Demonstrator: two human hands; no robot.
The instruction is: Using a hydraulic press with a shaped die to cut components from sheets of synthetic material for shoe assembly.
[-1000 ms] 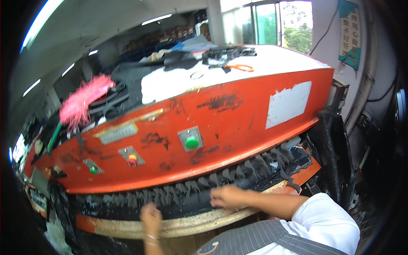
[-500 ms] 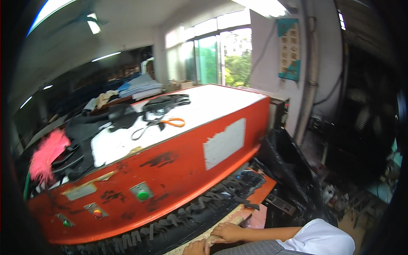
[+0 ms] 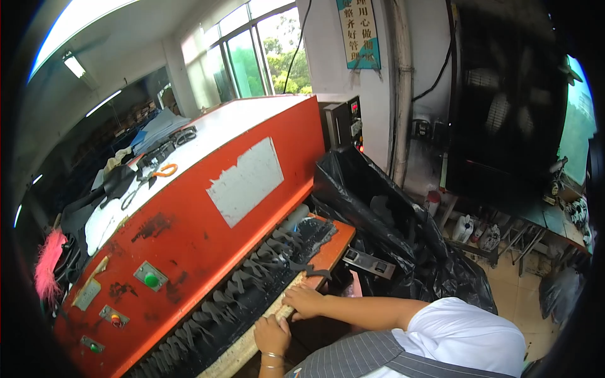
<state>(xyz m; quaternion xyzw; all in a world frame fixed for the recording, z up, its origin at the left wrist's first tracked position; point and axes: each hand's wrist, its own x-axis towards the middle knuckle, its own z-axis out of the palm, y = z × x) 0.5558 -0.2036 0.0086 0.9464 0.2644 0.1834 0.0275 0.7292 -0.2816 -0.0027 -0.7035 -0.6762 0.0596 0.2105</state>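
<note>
My left hand [image 3: 272,335], with bangles at its wrist, is closed over the pale worn edge bar [image 3: 242,353] of the machine's bed. Just beyond it my right hand [image 3: 304,301] also grips this bar with curled fingers; its forearm comes in from the right. Past the bar, many dark grey cut strips [image 3: 234,286] stand in a row on the black bed [image 3: 217,327], under the front of the red machine [image 3: 189,233]. One loose dark strip [image 3: 310,271] lies across the bar's far end, near my right hand.
Orange-handled scissors [image 3: 165,170] and dark fabric lie on the machine's white top. Green buttons [image 3: 151,280] sit on its red front. A large open black plastic bag [image 3: 391,220] stands right of the bed, by a metal plate [image 3: 372,263]. Plastic jugs [image 3: 463,228] stand farther right.
My view has swung right and down, so the machine appears farther left and more of the bag and floor shows. Both hands stay on the bar and are now more fully in view.
</note>
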